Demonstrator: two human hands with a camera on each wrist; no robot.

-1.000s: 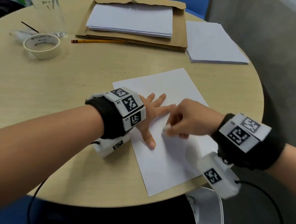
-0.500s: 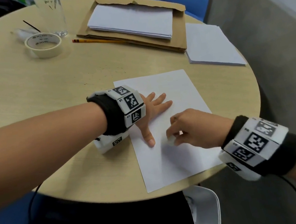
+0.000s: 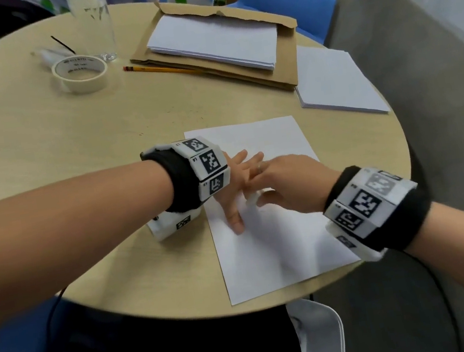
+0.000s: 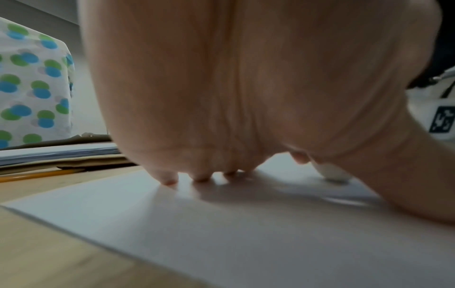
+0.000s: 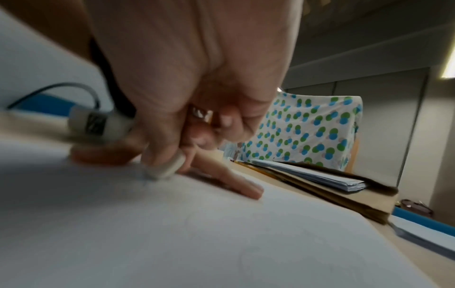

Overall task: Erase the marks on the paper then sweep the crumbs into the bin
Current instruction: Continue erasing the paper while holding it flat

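A white sheet of paper (image 3: 277, 247) lies at the near edge of the round wooden table (image 3: 38, 138). My left hand (image 3: 237, 181) lies flat on the sheet with its fingers spread, pressing it down. My right hand (image 3: 280, 186) pinches a small white eraser (image 3: 253, 198) and holds it against the paper just right of the left thumb. The right wrist view shows the eraser (image 5: 165, 168) tip on the paper (image 5: 172, 233), with faint pencil traces on the sheet. In the left wrist view the eraser (image 4: 329, 172) sits beyond my palm (image 4: 246, 87). No bin or crumbs can be made out.
Further back lie a roll of masking tape (image 3: 80, 73), a clear glass (image 3: 92, 22), a yellow pencil (image 3: 160, 69), a paper stack on a brown envelope (image 3: 217, 42) and another paper stack (image 3: 334, 82) at the right. A blue chair (image 3: 286, 2) stands behind the table.
My right hand has slid the eraser back up the sheet toward the left hand after a stroke toward me. The left hand has stayed flat on the paper.
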